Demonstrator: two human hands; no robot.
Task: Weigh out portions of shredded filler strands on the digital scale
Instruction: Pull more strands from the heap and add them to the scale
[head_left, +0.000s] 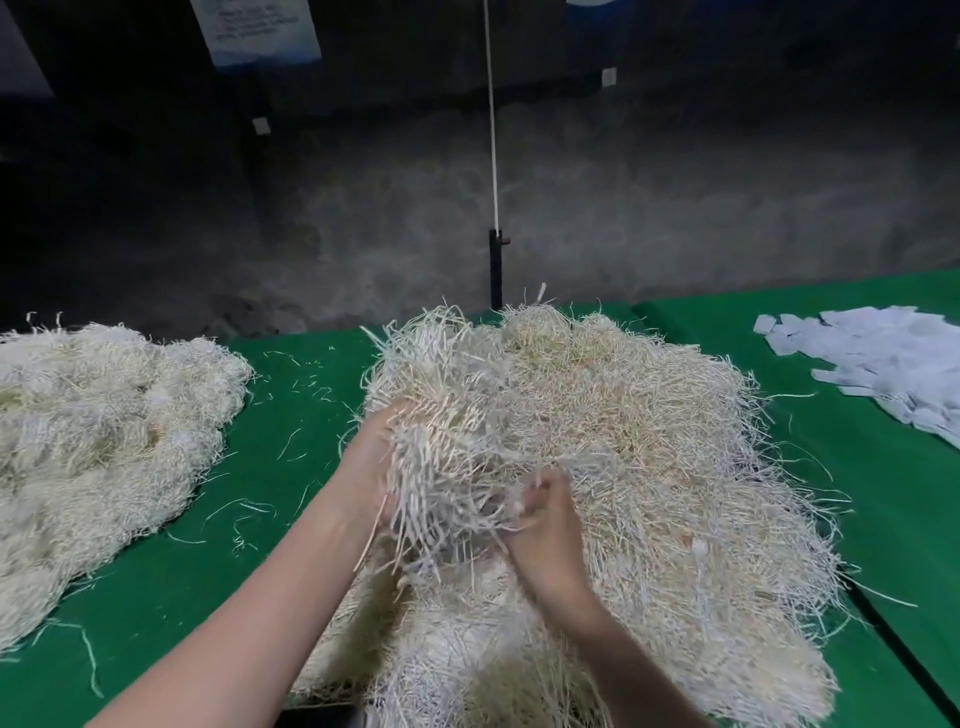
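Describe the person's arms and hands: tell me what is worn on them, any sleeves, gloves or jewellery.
Both arms are bare. The left forearm and right forearm show no sleeve down to the picture's lower edge. The left hand and right hand wear no gloves. No watch, bracelet or band shows at either wrist. Rings cannot be ruled out, as the fingers are partly hidden and blurred.

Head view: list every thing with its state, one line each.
left hand, holding the clump, fingers buried.
right hand, fingers curled, pinching the clump.
clump, raised between both hands, strands dangling.
centre pile, heaped, loose.
left pile, heaped, untouched by hands.
white slips, heaped loosely, far right.
table, green-covered, stray strands between piles.
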